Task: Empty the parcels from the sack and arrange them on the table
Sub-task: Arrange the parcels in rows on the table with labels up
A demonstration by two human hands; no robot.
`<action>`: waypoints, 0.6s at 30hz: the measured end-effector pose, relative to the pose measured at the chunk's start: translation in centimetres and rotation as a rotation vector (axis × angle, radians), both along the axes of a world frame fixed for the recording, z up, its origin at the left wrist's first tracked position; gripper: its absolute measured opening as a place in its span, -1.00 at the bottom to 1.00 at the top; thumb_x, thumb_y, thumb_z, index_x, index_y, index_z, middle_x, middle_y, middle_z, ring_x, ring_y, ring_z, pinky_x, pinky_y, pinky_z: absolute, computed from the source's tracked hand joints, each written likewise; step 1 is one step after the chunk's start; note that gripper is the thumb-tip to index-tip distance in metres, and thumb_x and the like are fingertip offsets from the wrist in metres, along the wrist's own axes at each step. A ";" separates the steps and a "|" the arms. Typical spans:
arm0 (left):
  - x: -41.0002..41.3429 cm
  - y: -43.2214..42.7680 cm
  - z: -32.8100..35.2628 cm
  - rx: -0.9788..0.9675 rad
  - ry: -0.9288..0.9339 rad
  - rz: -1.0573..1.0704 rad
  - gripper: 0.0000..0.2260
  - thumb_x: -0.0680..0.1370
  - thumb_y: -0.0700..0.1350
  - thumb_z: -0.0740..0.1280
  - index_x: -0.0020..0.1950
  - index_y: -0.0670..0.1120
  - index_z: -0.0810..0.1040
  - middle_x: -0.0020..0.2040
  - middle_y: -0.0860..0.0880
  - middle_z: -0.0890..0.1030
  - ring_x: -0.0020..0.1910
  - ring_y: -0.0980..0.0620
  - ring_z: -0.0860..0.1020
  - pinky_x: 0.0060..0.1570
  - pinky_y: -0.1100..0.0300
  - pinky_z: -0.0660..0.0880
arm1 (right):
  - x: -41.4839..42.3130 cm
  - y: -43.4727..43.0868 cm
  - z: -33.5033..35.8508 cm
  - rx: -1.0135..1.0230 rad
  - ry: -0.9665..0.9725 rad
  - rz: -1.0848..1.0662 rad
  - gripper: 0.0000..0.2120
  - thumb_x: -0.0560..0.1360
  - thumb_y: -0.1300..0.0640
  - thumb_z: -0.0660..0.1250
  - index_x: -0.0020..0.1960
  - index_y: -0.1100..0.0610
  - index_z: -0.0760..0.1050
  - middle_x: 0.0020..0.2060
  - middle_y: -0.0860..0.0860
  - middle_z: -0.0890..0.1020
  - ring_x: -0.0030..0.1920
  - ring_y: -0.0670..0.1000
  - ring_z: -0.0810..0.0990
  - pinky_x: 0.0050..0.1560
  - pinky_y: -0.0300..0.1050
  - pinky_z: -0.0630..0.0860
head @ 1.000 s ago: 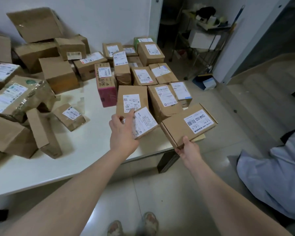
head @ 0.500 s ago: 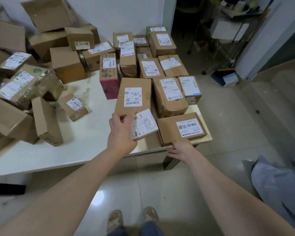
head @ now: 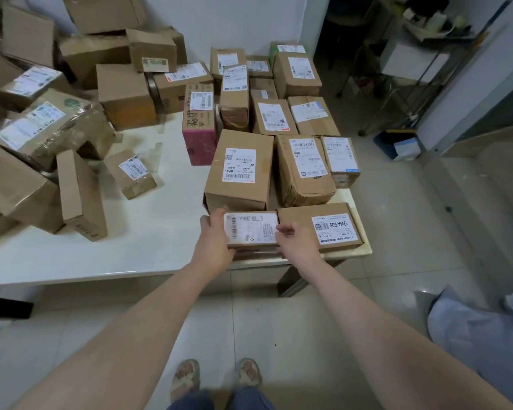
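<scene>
The small parcel (head: 251, 229) sits at the centre of the frame, on or just above the near edge of the white counter (head: 145, 232), with its white label facing up; whether its full weight rests there cannot be told. The left hand (head: 215, 247) has its grip closed round the parcel's left end, fingers curled over the far corner. The right hand (head: 298, 244) has its grip closed on the right end, fingertips on the top edge. Just beside it to the right, touching or nearly so, lies a flat box (head: 323, 226) with a barcode label. Directly behind the parcel stands a taller box (head: 239, 170). More labelled boxes sit in rough rows towards the wall at the upper centre, among them a pink box (head: 199, 143) standing upright. At the left of the frame, cardboard boxes lie tumbled in a loose heap (head: 42, 128), several tilted. At the lower right, a pale blue-grey sack (head: 480, 335) lies on the tiled floor. The person's feet in sandals (head: 216, 377) show at the bottom centre. A wire rack (head: 412, 69) stands at the upper right, with a blue bin (head: 397, 143) on the floor below it.
</scene>
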State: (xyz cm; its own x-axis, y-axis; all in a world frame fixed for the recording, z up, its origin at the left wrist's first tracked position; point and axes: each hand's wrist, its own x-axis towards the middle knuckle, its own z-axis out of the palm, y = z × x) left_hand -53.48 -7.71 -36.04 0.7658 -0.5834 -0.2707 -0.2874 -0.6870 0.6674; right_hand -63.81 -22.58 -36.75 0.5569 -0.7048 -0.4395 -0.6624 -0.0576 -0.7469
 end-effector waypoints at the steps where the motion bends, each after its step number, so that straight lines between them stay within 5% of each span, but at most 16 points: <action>1: 0.2 0.0 0.0 0.015 0.007 -0.028 -0.31 0.41 -0.33 0.40 0.45 -0.03 0.18 0.29 -0.11 0.26 0.15 -0.13 0.51 0.06 0.06 0.51 | 0.1 0.0 0.2 -0.048 0.014 0.000 -0.90 0.57 0.12 0.32 0.08 0.03 0.54 0.03 0.00 0.64 0.00 0.05 0.66 0.02 -0.02 0.63; 6: 2.1 -0.1 1.7 0.068 -0.087 0.090 -0.45 0.43 -0.27 0.38 0.38 -0.05 0.32 0.29 -0.10 0.29 0.28 -0.09 0.38 0.08 0.05 0.51 | 2.0 -0.7 2.5 -0.354 0.019 -0.063 -0.82 0.62 0.04 0.23 0.14 0.06 0.54 -0.03 -0.03 0.59 -0.11 -0.04 0.51 -0.33 -0.27 0.32; 18: 24.9 4.2 7.0 0.058 -0.319 0.258 -0.43 0.49 -0.24 0.33 0.48 -0.01 0.27 0.35 -0.15 0.26 0.34 -0.15 0.26 0.26 0.01 0.39 | 26.8 1.9 9.0 -0.302 -0.299 0.266 -0.89 0.61 0.13 0.24 0.06 0.01 0.54 -0.09 -0.10 0.59 -0.04 -0.05 0.57 -0.07 -0.15 0.50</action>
